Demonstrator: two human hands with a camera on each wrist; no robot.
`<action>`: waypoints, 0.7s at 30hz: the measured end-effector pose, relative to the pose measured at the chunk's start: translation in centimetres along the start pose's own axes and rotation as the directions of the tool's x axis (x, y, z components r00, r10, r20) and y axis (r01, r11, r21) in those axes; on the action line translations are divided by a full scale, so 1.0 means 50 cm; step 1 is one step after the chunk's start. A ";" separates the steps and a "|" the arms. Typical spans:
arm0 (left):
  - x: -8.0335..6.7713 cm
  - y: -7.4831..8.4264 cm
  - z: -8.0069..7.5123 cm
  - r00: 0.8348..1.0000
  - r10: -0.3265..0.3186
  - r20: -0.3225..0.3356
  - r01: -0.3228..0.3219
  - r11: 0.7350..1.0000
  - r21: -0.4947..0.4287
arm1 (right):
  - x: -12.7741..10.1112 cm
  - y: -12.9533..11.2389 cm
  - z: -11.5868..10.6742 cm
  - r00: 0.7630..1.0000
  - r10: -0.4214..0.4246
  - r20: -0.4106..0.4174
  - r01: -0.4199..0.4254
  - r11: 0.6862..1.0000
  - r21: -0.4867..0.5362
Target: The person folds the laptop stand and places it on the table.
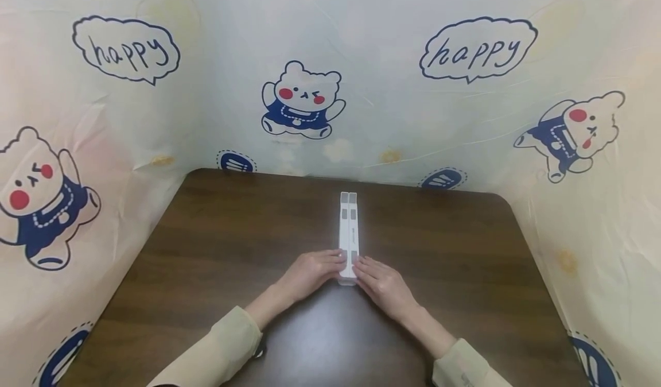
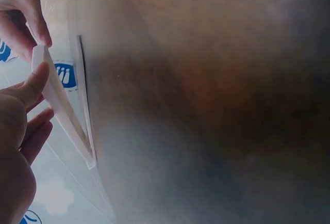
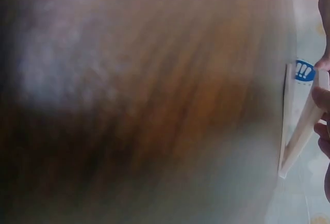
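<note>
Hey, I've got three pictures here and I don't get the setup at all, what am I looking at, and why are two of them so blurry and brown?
There is no machine here, only a person wearing three cameras. The big picture comes from a camera on the head, looking down at a dark wooden table walled in by a cartoon bear sheet. The two blurry ones come from cameras strapped to each wrist, so close to the tabletop that the wood fills them as a brown smear.

On the table lies a long white folding stand made of two slim bars side by side. The left hand and the right hand pinch its near end. The wrist pictures show one bar lifted at an angle off the other, hinged at the far end.
</note>
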State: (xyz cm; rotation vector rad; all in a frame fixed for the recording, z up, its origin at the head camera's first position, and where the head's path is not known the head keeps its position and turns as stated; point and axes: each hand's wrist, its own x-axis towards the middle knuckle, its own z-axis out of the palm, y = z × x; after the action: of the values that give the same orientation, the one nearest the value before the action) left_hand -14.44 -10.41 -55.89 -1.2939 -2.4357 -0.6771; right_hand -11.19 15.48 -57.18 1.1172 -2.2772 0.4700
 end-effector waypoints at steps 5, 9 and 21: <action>-0.002 0.003 0.007 1.000 -0.001 -0.014 0.001 1.000 0.029 | -0.002 -0.007 0.005 1.000 0.029 -0.009 -0.029 1.000 -0.004; -0.003 0.008 0.009 1.000 -0.005 -0.005 0.005 0.997 0.071 | -0.003 -0.011 0.006 0.999 0.047 0.009 -0.047 0.999 -0.012; 0.000 0.018 0.020 0.996 -0.060 0.068 0.053 0.993 0.103 | -0.005 -0.009 0.016 1.000 0.014 0.026 -0.012 0.998 -0.063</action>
State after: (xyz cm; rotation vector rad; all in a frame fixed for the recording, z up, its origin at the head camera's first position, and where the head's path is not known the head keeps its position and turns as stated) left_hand -13.72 -9.43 -56.51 -1.2339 -2.5367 -0.5227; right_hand -10.94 14.95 -57.92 1.0839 -2.3071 0.3877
